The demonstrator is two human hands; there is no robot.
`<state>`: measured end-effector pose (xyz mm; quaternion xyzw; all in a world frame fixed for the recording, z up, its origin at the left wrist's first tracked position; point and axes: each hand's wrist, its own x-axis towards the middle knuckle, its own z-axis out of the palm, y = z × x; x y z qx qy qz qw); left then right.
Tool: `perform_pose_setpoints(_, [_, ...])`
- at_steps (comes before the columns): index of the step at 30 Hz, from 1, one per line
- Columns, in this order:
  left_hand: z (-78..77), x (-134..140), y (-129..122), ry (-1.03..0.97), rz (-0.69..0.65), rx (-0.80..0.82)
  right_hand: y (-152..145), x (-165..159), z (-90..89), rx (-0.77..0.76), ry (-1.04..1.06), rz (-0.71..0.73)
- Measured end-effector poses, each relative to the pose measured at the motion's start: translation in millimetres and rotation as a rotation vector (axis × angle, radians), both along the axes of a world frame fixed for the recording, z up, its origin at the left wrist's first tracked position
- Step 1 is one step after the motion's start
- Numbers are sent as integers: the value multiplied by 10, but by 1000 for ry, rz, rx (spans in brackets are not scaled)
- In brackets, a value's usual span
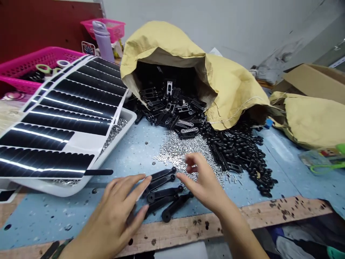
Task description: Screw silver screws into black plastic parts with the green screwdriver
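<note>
Several long black plastic arms with ball-like ends (172,208) lie side by side on the blue table near its front edge. My left hand (115,205) rests at their left ends, fingers stretched and thumb apart; its fingertips reach the upper arms. Over their right ends is my right hand (205,181), its thumb pointing at a ball end and its other fingers loosely curled, with a gap between. I see nothing held in it. Behind it spreads a heap of small silver screws and nuts (172,147).
A yellow sack (161,36) spills black plastic links (185,124); black round parts (237,147) are piled to the right. At left, sheets of black stickers (88,95) lie over a white tray (132,117) of metal bits. Behind are a pink basket (56,54) and a purple bottle (104,43).
</note>
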<state>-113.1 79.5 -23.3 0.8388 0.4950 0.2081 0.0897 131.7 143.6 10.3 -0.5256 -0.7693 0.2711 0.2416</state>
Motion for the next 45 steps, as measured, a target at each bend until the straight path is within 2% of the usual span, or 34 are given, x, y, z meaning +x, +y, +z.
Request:
perform_pose_setpoints(2, [2,-9,-67,-40,32,-33,-209,224,7,1,38,50])
perform_pose_setpoints(5, [-24,39,-125,-13,58,-97,-493,382,-111,6,-25,136])
perform_pose_setpoints(10, [-86,249,-86,19,17,-207,-653,182,-434,111,30,168])
perform_pose_setpoints(13, [-104,353,-56,14,-3,-249,-664,49,-490,105,124,191])
perform_pose_setpoints(15, [-109,389,-42,12,10,-241,-654,19,-478,69,191,162])
perform_pose_setpoints(19, [-123,414,-21,15,48,-213,-537,-2,-458,69,208,-16])
perform_pose_setpoints(26, [-179,439,5,62,12,-184,-303,-112,-400,-84,27,18])
perform_pose_setpoints(28, [-116,406,1,51,-4,-150,-275,-95,-355,-132,57,34])
perform_pose_setpoints(32, [114,285,-18,-64,33,-30,-282,-27,-231,-215,234,69])
perform_pose_setpoints(37, [276,231,-10,-178,-129,20,-400,-73,-35,-242,401,132])
perform_pose_setpoints(39, [305,251,-30,-231,-141,67,-462,-138,19,-236,518,147])
perform_pose_setpoints(42, [349,296,-112,-260,-122,211,-554,-241,39,-251,680,103])
perform_pose_setpoints(45, [371,348,-218,-240,-98,262,-652,-310,4,-220,751,-4])
